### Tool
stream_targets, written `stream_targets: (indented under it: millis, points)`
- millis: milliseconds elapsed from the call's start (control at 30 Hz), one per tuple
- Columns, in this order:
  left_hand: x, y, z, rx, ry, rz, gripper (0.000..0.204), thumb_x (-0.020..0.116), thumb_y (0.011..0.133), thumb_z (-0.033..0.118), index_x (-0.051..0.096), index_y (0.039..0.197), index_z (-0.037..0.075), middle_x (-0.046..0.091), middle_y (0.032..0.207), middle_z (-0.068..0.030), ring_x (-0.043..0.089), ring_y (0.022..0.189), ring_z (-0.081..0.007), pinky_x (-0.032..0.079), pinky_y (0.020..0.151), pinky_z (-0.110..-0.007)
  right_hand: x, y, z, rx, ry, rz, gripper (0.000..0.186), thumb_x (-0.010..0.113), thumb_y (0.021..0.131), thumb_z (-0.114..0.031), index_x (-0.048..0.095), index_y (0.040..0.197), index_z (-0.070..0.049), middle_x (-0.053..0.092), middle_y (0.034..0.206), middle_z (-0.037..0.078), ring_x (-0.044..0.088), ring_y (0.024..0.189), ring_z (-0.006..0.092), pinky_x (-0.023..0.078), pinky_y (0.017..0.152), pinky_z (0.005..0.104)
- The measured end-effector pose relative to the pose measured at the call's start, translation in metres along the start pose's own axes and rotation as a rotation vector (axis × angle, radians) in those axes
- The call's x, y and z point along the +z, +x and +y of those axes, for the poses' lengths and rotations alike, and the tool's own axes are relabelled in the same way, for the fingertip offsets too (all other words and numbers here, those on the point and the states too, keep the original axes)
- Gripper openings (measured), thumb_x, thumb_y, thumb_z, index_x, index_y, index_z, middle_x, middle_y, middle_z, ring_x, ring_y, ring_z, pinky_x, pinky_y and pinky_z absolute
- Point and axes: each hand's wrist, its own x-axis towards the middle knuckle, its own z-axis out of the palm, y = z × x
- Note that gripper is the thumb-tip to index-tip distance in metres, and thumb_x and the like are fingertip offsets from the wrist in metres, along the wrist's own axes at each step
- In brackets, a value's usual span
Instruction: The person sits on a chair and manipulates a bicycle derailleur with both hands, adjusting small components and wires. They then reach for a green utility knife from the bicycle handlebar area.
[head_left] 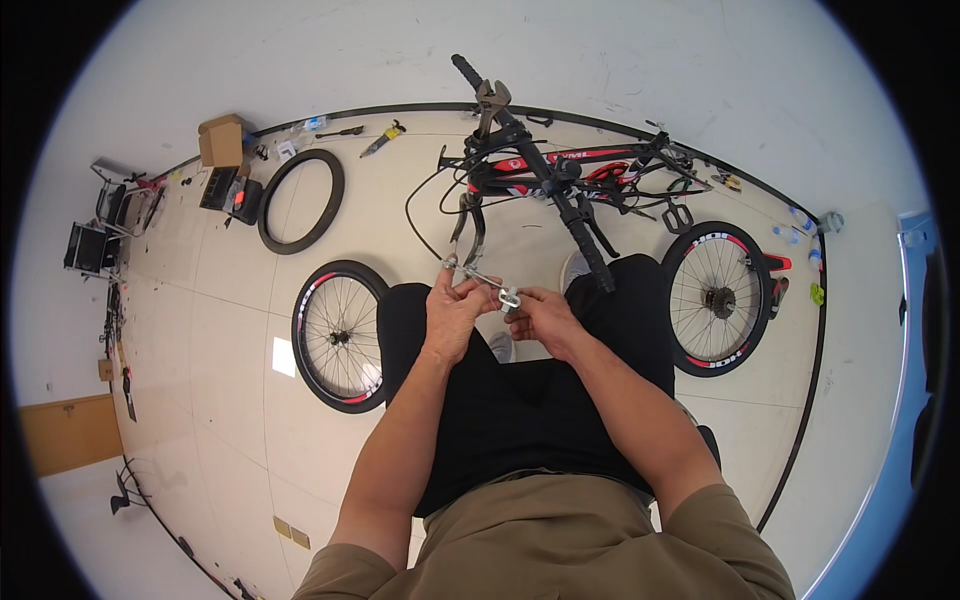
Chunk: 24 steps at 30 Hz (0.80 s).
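Observation:
Both my hands are in front of my knees at a silver metal bicycle part (509, 298), which has a thin rod and small fittings; its exact kind is unclear. My left hand (456, 312) pinches its left portion, beside the end of a black cable (420, 232) that curves down from the handlebar. At the right end, my right hand (542, 318) grips near a bright fitting with bent fingers. Just beyond them stands a black and red bicycle frame (560, 170), its fork (468, 225) without a wheel. The handlebar (545, 165) slants towards my right knee.
An adjustable wrench (491, 105) rests at the handlebar. One wheel (340, 338) lies left of my legs, another with a sprocket cluster (717, 300) to the right. Farther left are a loose tyre (301, 202) and an open cardboard box (222, 142). Plastic bottles (790, 235) lie by the right wall.

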Motion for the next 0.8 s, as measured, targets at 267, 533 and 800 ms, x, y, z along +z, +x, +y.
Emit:
stream_targets:
  millis: [267,533,800]
  points:
    - [0.003,-0.001,-0.001,-0.12,-0.007,0.087,0.078,0.073,0.085,0.01,0.022,0.142,-0.009,0.065,0.104,-0.0196,0.069,0.083,-0.0228,0.06,0.076,-0.033,-0.005,0.009,0.006,-0.034,-0.053,0.051,0.026,0.049,0.099,-0.015,0.059,0.119,-0.003,0.065,0.083,0.008,0.061,0.064,0.0133,0.056,0.06,0.0308]
    - [-0.003,-0.002,-0.017,-0.166,0.071,0.176,0.029,0.073,0.088,0.01,0.059,0.111,-0.001,0.063,0.084,-0.0056,0.06,0.065,-0.0133,0.055,0.064,-0.028,-0.004,0.007,0.005,-0.048,-0.087,0.073,0.024,0.05,0.098,-0.016,0.061,0.115,-0.003,0.066,0.083,0.009,0.061,0.063,0.0139,0.055,0.058,0.0306]
    - [-0.006,-0.006,-0.012,-0.13,-0.144,-0.067,0.017,0.071,0.088,0.004,0.067,0.104,0.002,0.065,0.084,-0.0024,0.058,0.066,-0.0114,0.05,0.065,-0.026,-0.003,0.003,0.0,-0.022,-0.05,0.04,0.021,0.057,0.097,-0.018,0.06,0.113,-0.004,0.065,0.083,0.008,0.06,0.063,0.0119,0.055,0.061,0.0298]
